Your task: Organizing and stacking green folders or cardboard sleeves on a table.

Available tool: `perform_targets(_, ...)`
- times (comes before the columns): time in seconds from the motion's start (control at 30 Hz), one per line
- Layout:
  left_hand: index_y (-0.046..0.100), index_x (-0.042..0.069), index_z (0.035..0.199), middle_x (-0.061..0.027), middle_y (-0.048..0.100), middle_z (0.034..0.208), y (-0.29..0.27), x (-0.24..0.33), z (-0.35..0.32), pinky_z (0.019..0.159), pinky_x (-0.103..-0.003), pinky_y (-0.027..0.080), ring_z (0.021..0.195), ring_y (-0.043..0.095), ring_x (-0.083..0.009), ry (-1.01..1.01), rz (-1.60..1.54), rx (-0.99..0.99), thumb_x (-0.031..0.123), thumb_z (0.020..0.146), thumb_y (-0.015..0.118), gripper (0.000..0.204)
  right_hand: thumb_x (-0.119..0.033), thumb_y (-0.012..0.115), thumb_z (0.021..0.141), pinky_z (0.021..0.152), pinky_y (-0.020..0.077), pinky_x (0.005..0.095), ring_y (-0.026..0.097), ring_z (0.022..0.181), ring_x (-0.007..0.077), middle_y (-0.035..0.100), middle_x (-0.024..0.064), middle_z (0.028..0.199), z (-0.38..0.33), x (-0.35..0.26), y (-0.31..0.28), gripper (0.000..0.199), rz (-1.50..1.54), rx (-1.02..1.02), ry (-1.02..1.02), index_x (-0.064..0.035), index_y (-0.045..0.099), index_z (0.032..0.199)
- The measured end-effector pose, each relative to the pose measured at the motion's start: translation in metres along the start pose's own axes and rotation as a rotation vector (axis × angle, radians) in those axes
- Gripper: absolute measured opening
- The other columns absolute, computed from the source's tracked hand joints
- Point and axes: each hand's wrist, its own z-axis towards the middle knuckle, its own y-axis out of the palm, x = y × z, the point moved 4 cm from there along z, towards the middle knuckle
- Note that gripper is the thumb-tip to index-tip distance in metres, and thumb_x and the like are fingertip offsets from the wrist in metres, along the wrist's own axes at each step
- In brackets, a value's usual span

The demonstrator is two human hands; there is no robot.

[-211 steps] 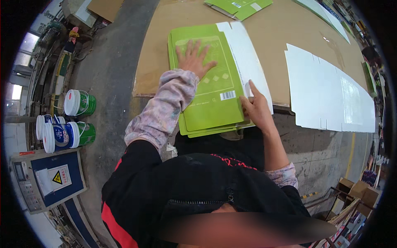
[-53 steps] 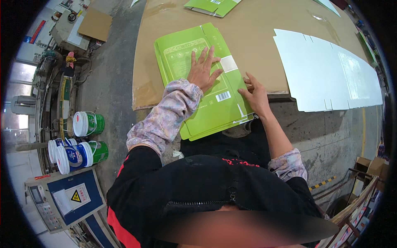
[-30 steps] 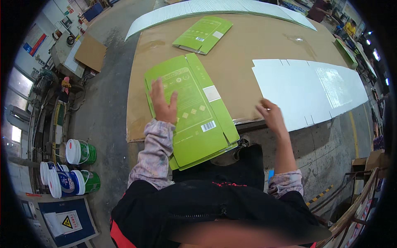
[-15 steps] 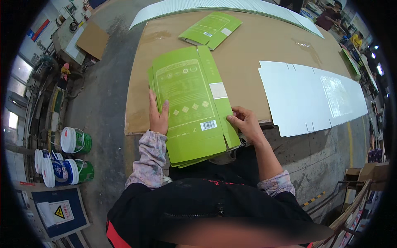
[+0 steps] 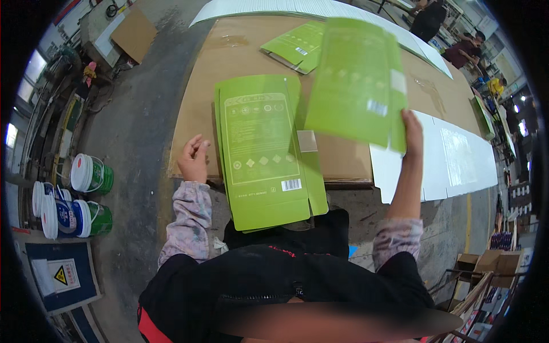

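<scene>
A factory workshop, going by the grey floor [image 5: 143,120], machinery [image 5: 63,128], lidded buckets [image 5: 83,173] and a hazard sign [image 5: 60,275]

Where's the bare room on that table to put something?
Bare brown tabletop runs left of the near green stack, beyond the left fingers, and shows between stack and white sheets. It's crowded behind and right, where the raised green carton overlaps the far carton in view.

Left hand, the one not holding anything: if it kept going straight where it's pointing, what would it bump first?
Probably the left edge of the green carton stack, since the left hand points forward and slightly right. Its height is unclear, so it might pass over.
</scene>
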Motion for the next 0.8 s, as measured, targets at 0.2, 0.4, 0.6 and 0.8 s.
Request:
perform_targets(0.2,0.063,-0.003,0.102,-0.0082,0.068,0.086,-0.050,-0.037,-0.003,0.075,-0.025,0.050,0.078,0.064,-0.0126,-0.088,0.238,0.201,0.011,0.090,0.060,0.019,-0.036,0.061,0.088,0.075,0.0481,0.0254,0.060,0.089,0.0170,0.064,0.0100,0.101,0.131,0.010,-0.025,0.053,0.032,-0.018,0.020,0.0086,0.055,0.116)
perform_targets(0.4,0.067,-0.003,0.099,-0.0088,0.068,0.096,-0.114,-0.089,-0.017,0.080,-0.026,0.049,0.088,0.063,-0.0147,0.022,0.275,0.411,0.013,0.090,0.061,0.019,-0.038,0.067,0.084,0.087,0.0465,0.0317,0.058,0.107,0.0253,0.060,0.0194,0.114,0.089,0.079,-0.019,0.067,-0.514,0.036,-0.007,0.0087,0.046,0.127)
perform_targets(0.6,0.067,-0.002,0.084,-0.0044,0.065,0.069,-0.123,-0.088,-0.006,0.060,-0.025,0.047,0.064,0.061,-0.0100,-0.218,0.190,0.420,0.019,0.090,0.062,0.022,-0.034,0.066,0.085,0.100,0.0400,0.0393,0.050,0.120,0.0343,0.050,0.0249,0.130,-0.046,0.097,-0.030,0.066,-0.950,-0.033,-0.142,0.0074,0.043,0.131)
perform_targets(0.8,0.066,0.001,0.087,-0.0057,0.064,0.071,-0.046,0.001,0.015,0.061,-0.027,0.046,0.061,0.058,-0.0127,-0.026,0.130,0.191,0.019,0.088,0.064,0.018,-0.046,0.070,0.076,0.107,0.0282,0.0504,0.026,0.135,0.0407,0.028,0.0300,0.143,-0.121,0.108,-0.041,0.094,-1.431,-0.220,-0.014,0.0116,0.027,0.137)
